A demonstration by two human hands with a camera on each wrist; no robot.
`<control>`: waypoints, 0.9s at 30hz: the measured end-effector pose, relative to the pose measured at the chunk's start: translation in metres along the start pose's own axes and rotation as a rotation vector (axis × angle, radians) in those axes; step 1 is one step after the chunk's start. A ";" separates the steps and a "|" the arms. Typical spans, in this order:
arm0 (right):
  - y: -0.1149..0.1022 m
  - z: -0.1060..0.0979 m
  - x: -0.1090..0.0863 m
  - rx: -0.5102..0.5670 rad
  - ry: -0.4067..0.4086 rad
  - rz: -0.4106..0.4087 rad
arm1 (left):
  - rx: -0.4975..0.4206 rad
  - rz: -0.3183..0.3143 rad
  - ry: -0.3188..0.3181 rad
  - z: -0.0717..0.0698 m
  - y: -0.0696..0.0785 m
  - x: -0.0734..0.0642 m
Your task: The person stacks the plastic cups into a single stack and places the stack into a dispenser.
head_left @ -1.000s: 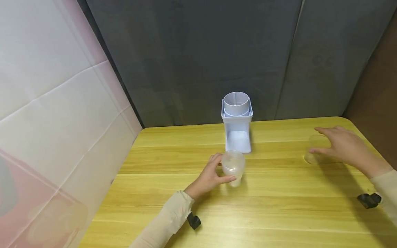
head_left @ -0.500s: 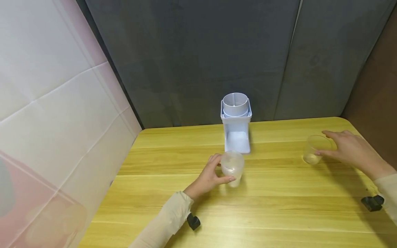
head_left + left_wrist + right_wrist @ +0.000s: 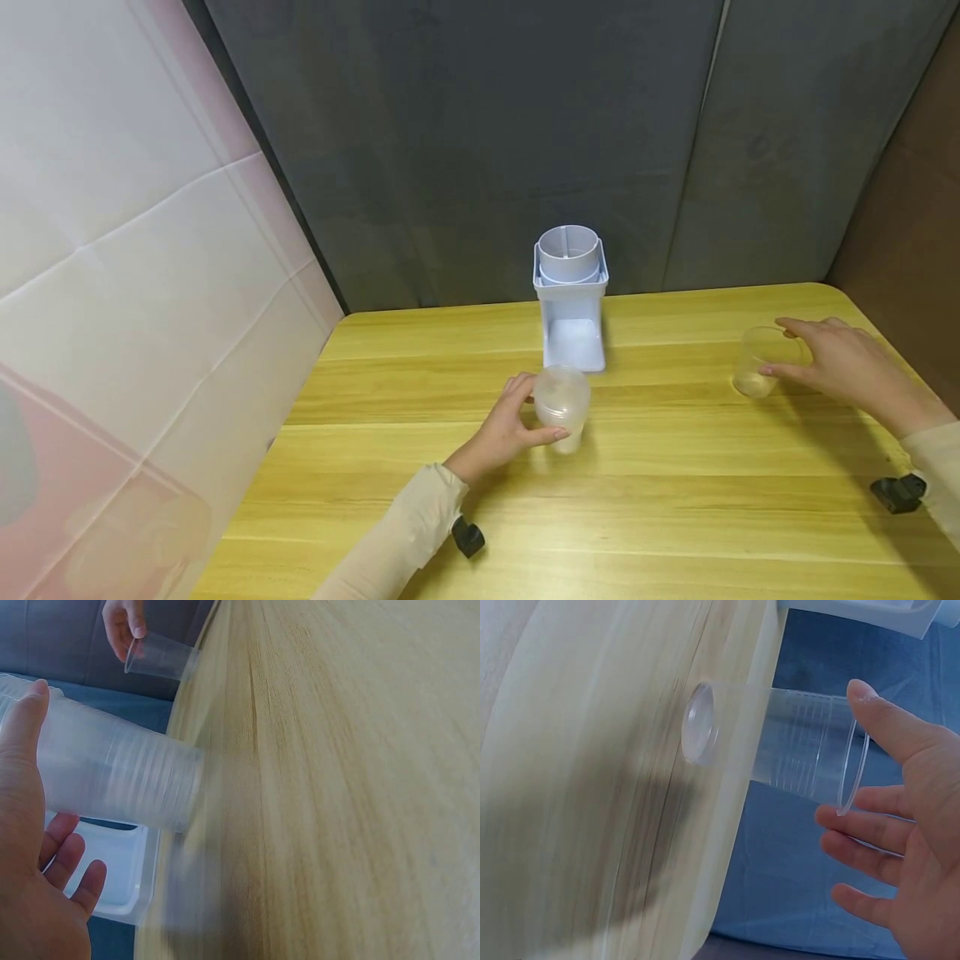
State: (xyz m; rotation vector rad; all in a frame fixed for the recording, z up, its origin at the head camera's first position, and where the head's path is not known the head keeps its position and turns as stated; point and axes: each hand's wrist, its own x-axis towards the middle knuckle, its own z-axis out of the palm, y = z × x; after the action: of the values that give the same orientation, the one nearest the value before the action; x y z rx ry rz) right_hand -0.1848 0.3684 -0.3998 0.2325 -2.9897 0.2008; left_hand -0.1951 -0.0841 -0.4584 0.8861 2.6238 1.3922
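Head view: left hand [image 3: 504, 427] comes in from bottom centre, beige sleeve, black wrist-camera mount under the forearm. Its thumb and fingers curl round the stack of frosted translucent plastic cups [image 3: 562, 407], which stands upright on the yellow wood-grain table [image 3: 675, 500], just in front of the pale blue plastic cup dispenser [image 3: 572, 298]. In the left wrist view the thumb lies along the top side of the stack [image 3: 112, 774]; the other fingers [image 3: 71, 862] look spread and slightly off the cup wall, so the grip is loose, thumb contact clear, finger contact hard to confirm there.

Right hand [image 3: 843, 362] reaches in from the right edge, also beige sleeve, black mount near the wrist. It is at the single clear plastic cup [image 3: 761, 360], upright on the table near the far right corner, well apart from the stack. Thumb on the near side at the rim, fingers round the far side, pinching it lightly. Right wrist view: thumb tip touches the rim of the clear cup [image 3: 802, 746], fingers [image 3: 870, 829] fairly straight below the rim, cup base on the table top [image 3: 592, 787].

Dispenser stands at the back edge of the table, centre, with a round tube on top of a box base that is open at the front. Behind the table a dark grey fabric panel wall [image 3: 487, 125]. To the left a white and pink sheet [image 3: 127, 250] with creases. Brown surface at the right edge.
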 end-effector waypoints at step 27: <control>-0.020 -0.007 0.003 0.033 0.047 -0.069 | -0.001 -0.001 -0.001 -0.001 0.002 0.000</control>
State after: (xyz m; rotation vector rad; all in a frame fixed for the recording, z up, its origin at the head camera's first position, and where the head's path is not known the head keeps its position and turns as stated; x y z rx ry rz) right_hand -0.1840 0.3496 -0.3898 0.3288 -2.9279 0.2448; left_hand -0.1943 -0.0842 -0.4567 0.8857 2.6226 1.3920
